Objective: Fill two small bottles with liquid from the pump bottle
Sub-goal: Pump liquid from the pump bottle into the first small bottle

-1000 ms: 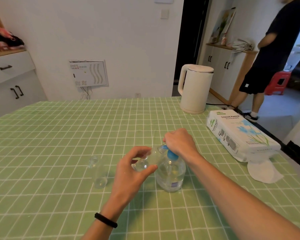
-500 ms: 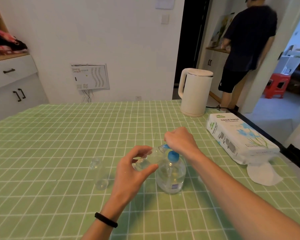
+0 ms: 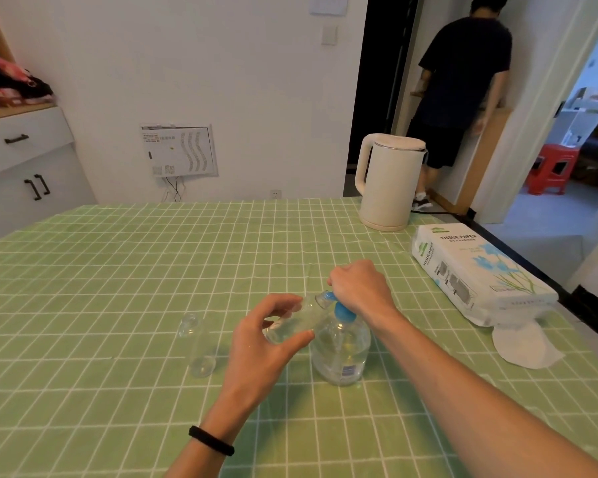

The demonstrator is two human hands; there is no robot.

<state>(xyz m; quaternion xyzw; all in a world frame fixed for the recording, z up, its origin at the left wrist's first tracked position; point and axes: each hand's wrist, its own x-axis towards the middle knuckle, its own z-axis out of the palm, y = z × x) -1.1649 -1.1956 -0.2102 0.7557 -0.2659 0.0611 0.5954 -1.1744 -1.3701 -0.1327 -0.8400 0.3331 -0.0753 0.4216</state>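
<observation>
Head view: left hand (image 3: 263,343) pinches a tilted clear small bottle (image 3: 292,324); right hand (image 3: 358,286) grips the blue-topped pump bottle (image 3: 342,350).

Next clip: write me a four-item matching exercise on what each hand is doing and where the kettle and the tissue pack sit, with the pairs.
Column 1
1. left hand
2. right hand
3. white electric kettle
4. white tissue-paper pack

Column 2
A. upright near the far edge of the green checked tablecloth
B. grips a tilted small clear bottle
C. lying flat near the tablecloth's right edge
D. curled over the blue head of the clear pump bottle

Pairs: 1-B, 2-D, 3-A, 4-C
</observation>
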